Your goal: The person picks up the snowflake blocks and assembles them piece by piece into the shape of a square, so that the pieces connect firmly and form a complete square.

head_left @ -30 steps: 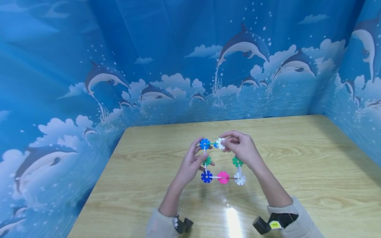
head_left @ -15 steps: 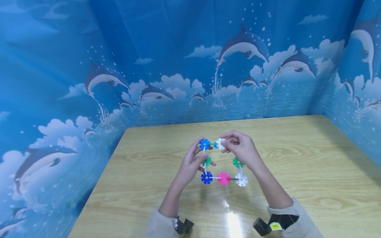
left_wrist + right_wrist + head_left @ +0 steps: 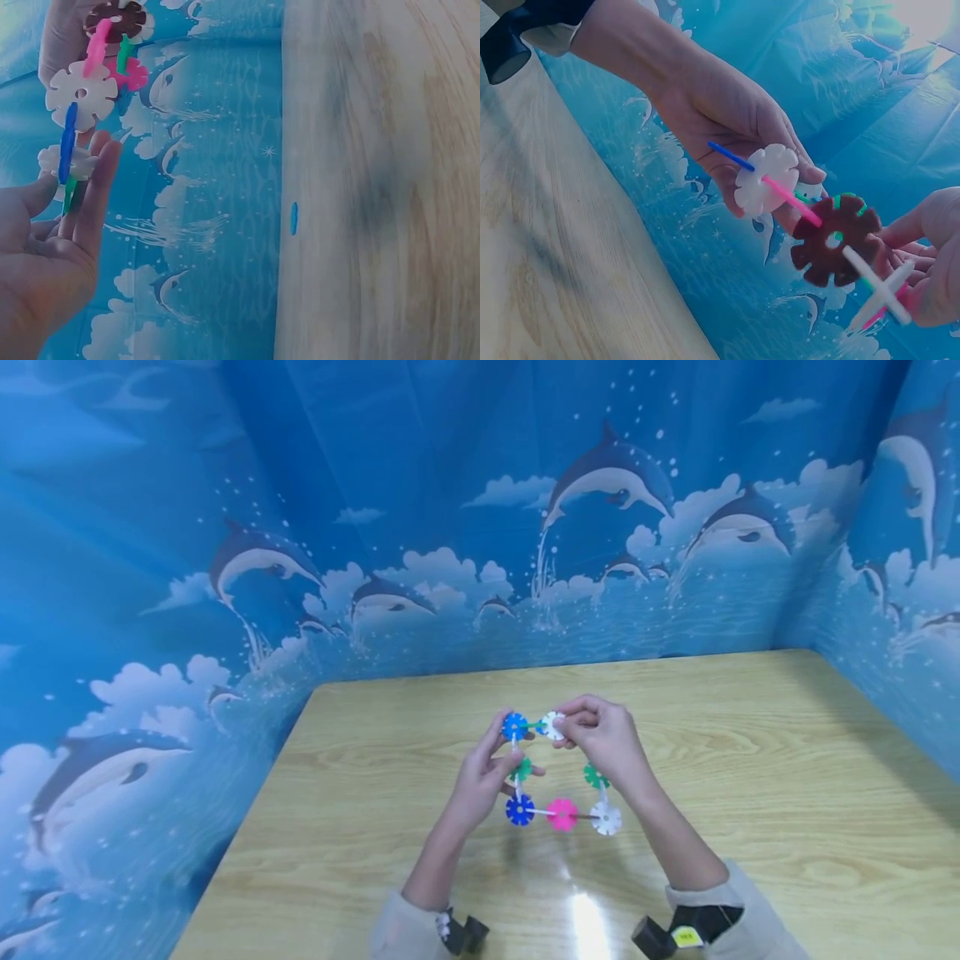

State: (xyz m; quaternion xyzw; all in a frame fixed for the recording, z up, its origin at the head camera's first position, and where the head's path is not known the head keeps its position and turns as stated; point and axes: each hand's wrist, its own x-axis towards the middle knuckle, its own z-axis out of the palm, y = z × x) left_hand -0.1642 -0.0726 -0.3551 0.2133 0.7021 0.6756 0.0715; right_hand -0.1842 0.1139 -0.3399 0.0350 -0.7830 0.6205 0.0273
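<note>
Notched plastic discs in blue, green, pink and white are slotted together into a ring-like frame held over the table. My left hand [image 3: 480,777] grips its left side, thumb on a green disc [image 3: 521,769] and fingers behind a blue disc [image 3: 515,727]. At the top, my right hand [image 3: 607,739] pinches a white disc [image 3: 553,726]. Below that hand hangs another green disc [image 3: 596,776], partly covered by it. A pink disc [image 3: 562,815] sits in the bottom edge, between a dark blue disc [image 3: 520,810] and a white one. A brown disc [image 3: 836,240] shows in the right wrist view.
The wood-grain table [image 3: 750,760] lies beneath, with a bright light reflection near its front. A blue curtain [image 3: 420,527] printed with dolphins surrounds its back and sides. A small blue piece [image 3: 294,218] lies near the table's edge in the left wrist view.
The frame's bottom edge, with its pink and white discs, has sunk slightly toward the front. Both hands keep their hold and have barely moved.
</note>
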